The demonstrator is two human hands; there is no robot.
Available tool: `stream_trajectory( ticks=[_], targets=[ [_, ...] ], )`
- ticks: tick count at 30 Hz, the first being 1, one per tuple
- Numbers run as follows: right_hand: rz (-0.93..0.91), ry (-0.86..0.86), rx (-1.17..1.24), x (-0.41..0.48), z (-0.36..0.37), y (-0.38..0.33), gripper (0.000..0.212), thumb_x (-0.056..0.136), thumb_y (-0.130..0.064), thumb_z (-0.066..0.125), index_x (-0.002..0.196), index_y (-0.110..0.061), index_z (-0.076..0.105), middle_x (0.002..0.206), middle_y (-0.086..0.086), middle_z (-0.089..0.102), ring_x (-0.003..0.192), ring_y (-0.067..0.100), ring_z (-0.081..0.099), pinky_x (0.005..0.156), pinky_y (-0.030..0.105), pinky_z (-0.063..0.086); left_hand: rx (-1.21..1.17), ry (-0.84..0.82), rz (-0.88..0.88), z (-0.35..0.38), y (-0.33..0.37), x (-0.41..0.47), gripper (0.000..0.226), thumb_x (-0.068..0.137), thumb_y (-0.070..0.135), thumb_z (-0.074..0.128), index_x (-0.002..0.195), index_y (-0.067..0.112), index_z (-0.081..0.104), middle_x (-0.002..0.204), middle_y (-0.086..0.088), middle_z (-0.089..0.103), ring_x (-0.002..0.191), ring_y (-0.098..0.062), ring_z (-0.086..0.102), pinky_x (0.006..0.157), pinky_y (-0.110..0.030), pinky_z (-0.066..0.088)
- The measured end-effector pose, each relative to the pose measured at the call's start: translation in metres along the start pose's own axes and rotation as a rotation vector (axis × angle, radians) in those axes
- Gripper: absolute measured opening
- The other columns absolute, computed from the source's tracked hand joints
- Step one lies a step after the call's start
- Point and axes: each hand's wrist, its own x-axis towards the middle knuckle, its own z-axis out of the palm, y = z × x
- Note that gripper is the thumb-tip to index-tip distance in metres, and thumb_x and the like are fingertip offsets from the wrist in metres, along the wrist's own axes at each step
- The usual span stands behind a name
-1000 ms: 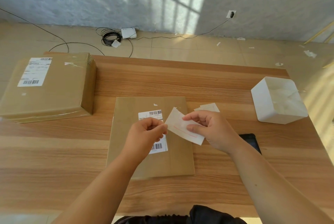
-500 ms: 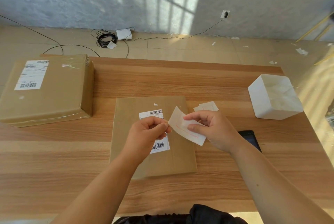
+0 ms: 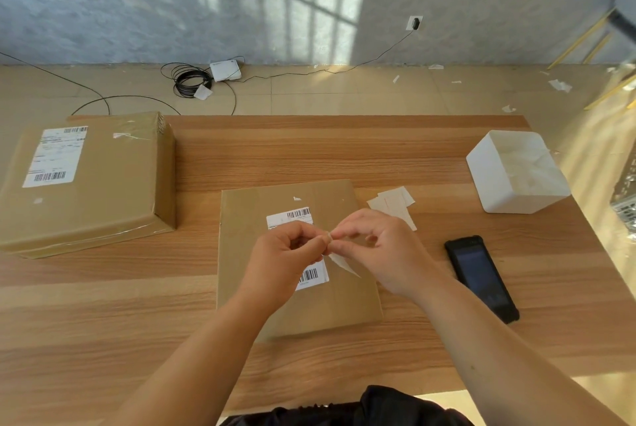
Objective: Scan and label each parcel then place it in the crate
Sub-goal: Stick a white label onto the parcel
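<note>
The small white label [image 3: 342,264] is held in the air over the middle of the flat cardboard parcel [image 3: 344,308], and only a thin pointed piece of it shows below the fingers. The left hand [image 3: 287,255] has its fingers curled and pinches the label at the near end. The right hand [image 3: 380,250] pinches it from the other side with thumb and forefinger, so the fingertips of both hands meet. The flat parcel lies on the tabletop [image 3: 309,157] in front of the person, and it has a printed barcode sticker [image 3: 292,217] on its top, partly hidden by the left hand. Just beside the parcel's far right corner lie some loose pale label sheets [image 3: 392,202]. To the right of the parcel, near the right forearm, a black handheld device [image 3: 481,282] lies flat with its dark screen up. Farther right, near the edge of the tabletop, stands a white open bin [image 3: 495,184] with crumpled paper inside. On the left side of the tabletop sits a larger cardboard parcel [image 3: 110,184] with a shipping label [image 3: 55,157]. On the floor behind, a coiled black cable [image 3: 189,79] lies near the wall.
</note>
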Motion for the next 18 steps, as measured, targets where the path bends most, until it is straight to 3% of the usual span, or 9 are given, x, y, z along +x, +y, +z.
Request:
stream_trajectory(
  ticks=[5,8,11,14,18],
  targets=[
    [0.033,0.015,0.089,-0.005,0.004,-0.002,0.006,0.083,-0.022,0.073,0.085,-0.018,0.078,0.090,-0.009,0.070,0.090,0.004,0.063,0.077,0.014,0.045,0.086,-0.067,0.025,-0.008,-0.002,-0.001,0.014,0.085,0.009,0.065,0.074,0.016,0.070,0.069,-0.003,0.068,0.069,-0.018,0.057,0.071,-0.036,0.048],
    [0.123,0.034,0.173,-0.013,0.005,-0.002,0.008,0.086,-0.027,0.069,0.083,-0.024,0.076,0.086,-0.006,0.072,0.085,0.009,0.064,0.083,0.026,0.050,0.092,-0.085,0.023,-0.010,-0.002,-0.003,0.021,0.085,0.006,0.064,0.071,0.020,0.071,0.070,-0.006,0.068,0.069,-0.019,0.056,0.071,-0.038,0.047],
    [0.240,0.141,0.256,-0.020,0.006,0.001,0.011,0.089,-0.025,0.065,0.083,-0.022,0.074,0.080,-0.001,0.070,0.076,0.011,0.060,0.077,0.030,0.049,0.095,-0.069,0.000,-0.011,-0.004,-0.004,0.021,0.084,0.004,0.063,0.069,0.017,0.068,0.071,-0.009,0.065,0.069,-0.018,0.053,0.071,-0.034,0.044],
    [0.357,0.272,0.381,-0.030,0.001,0.007,0.014,0.093,-0.018,0.060,0.087,-0.014,0.071,0.081,0.002,0.070,0.075,0.011,0.061,0.069,0.026,0.049,0.085,-0.057,-0.040,-0.010,-0.006,-0.002,0.019,0.084,0.004,0.061,0.069,0.015,0.065,0.070,-0.005,0.064,0.065,-0.012,0.052,0.071,-0.031,0.042],
    [0.516,0.501,0.556,-0.045,-0.012,0.021,0.013,0.095,-0.015,0.057,0.088,-0.017,0.068,0.083,-0.004,0.070,0.072,0.012,0.062,0.062,0.026,0.050,0.079,-0.040,-0.084,-0.004,-0.011,0.003,0.020,0.084,0.004,0.057,0.068,0.014,0.062,0.070,-0.007,0.059,0.064,-0.015,0.047,0.069,-0.033,0.040]
  ],
)
